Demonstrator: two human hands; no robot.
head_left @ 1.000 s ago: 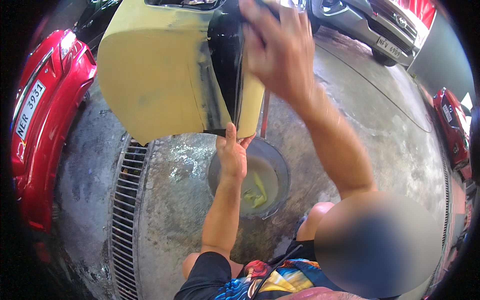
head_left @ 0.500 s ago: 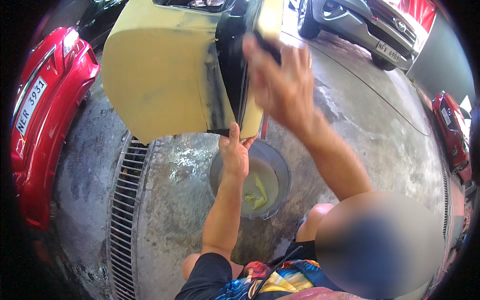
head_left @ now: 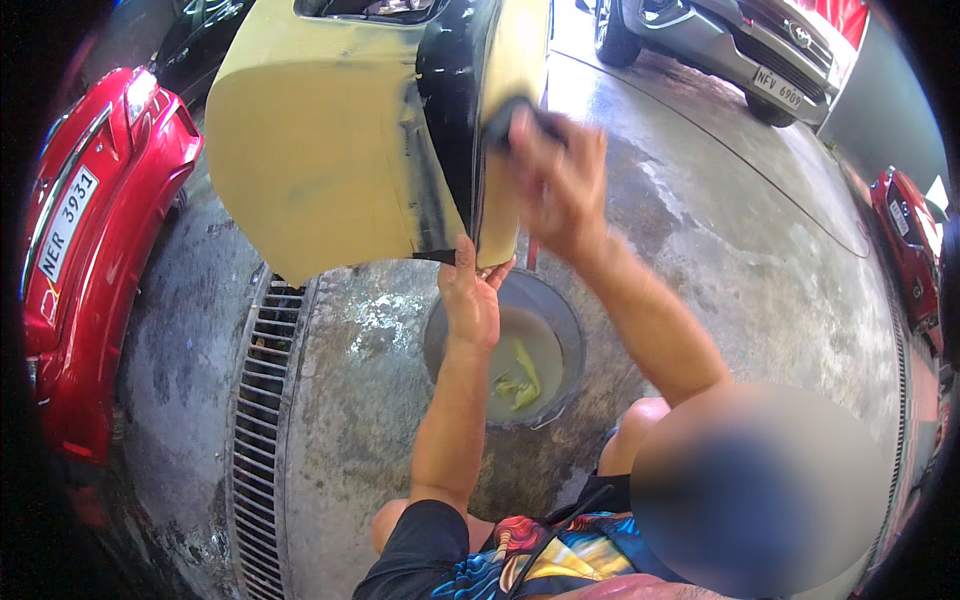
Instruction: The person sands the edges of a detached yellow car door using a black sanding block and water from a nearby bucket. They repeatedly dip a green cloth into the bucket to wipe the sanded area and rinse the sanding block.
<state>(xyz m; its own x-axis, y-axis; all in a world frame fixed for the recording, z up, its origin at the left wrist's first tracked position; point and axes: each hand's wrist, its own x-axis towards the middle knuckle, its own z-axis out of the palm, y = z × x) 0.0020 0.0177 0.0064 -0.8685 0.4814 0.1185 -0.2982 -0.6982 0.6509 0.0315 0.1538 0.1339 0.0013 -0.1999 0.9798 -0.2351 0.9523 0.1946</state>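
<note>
A large car body panel [head_left: 310,165], coated dull yellow with black bare or worn patches along its fold, stands in front of me. My left hand [head_left: 470,300] grips its lower corner, thumb on the face and fingers curled beneath the edge. Up along the panel's right side, my right hand [head_left: 560,185] is closed on a dark pad [head_left: 515,120] pressed against or close to the yellow surface. Motion smears that hand, so the pad's exact kind and its contact cannot be made out.
Below the panel stands a grey bucket [head_left: 575,360] of cloudy water with a yellow-green cloth [head_left: 520,378] in it. A metal drain grate [head_left: 262,400] crosses the wet concrete floor. A red bumper [head_left: 130,230] is at left, a grey vehicle [head_left: 720,55] at far right.
My right hand has moved slightly down and left along the panel's side with the dark pad. My left hand keeps its grip at the lower corner. The whole view has shifted a little.
</note>
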